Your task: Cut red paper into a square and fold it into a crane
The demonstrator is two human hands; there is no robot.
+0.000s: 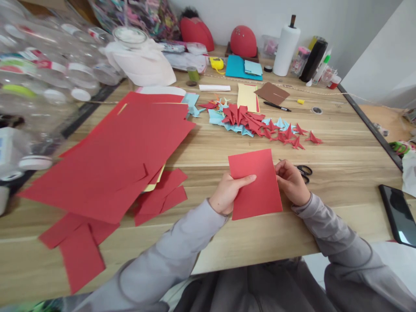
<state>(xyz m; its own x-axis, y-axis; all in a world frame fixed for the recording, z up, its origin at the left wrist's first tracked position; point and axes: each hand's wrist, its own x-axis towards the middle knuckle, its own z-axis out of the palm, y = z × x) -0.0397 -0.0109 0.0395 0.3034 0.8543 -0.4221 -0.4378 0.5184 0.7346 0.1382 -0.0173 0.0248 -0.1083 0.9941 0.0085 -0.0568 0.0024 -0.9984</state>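
The wooden table (351, 173) is stretching out before you, with the large red sheets (113, 156) lying in an overlapping stack on your left. Beyond your hands, the folded paper pieces (242, 117), red and pale blue, are sitting in a heap. The smaller red sheet (260, 199) is resting between your hands, near the table's front edge. Your left hand (227, 193) is gripping its left side, thumb lying across the face. Your right hand (292, 184) is curling narrowly at the right edge; I cannot tell whether it is pinching the paper. You should be pressing lightly with that thumb and supporting both sides evenly, so nothing is buckling. The scissors (306, 170) are lying partly hidden behind your right hand.
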